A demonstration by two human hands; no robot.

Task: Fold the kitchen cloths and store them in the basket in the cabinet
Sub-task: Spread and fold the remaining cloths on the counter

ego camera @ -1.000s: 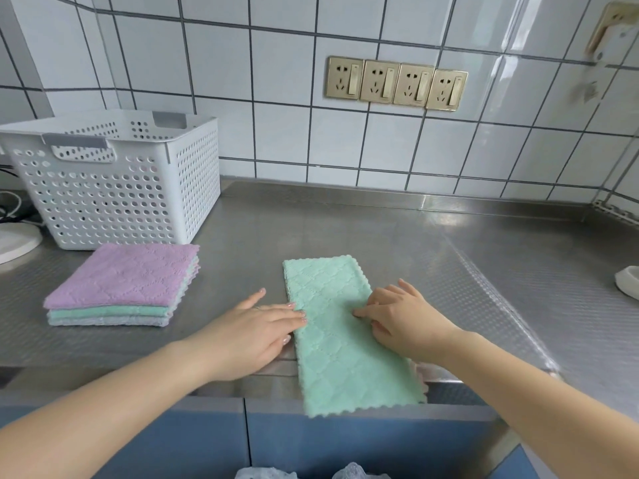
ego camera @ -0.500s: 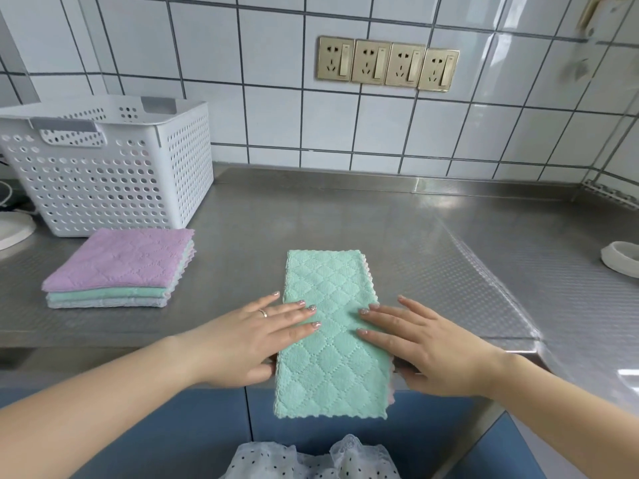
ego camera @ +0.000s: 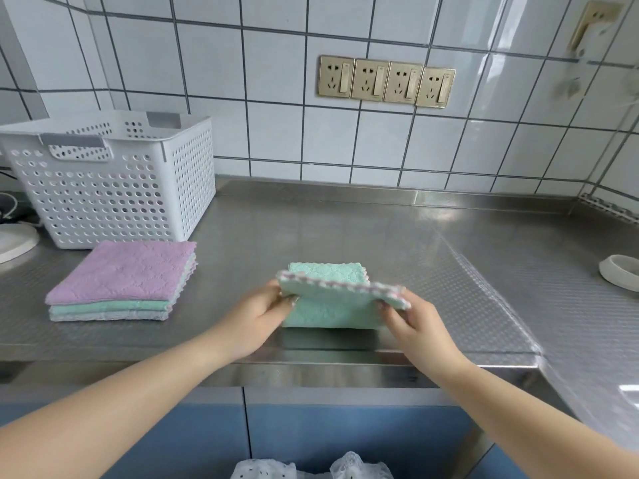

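The mint cloth (ego camera: 332, 311) lies mid-worktop (ego camera: 311, 229), half folded, its long axis left to right. Your left hand (ego camera: 257, 316) and right hand (ego camera: 413, 321) each pinch a near corner, lifting that flap toward the wall.

Mint quilted cloth (ego camera: 332, 311), white perforated basket (ego camera: 114, 188)

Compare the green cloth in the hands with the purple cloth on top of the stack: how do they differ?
The green cloth is mid-fold, its near half lifted and pinched at both corners by the left hand and right hand; the purple cloth lies flat, fully folded, untouched. The green cloth sits alone at the counter's front middle; the purple cloth tops a stack beside the basket. Both show a quilted texture and scalloped edges.
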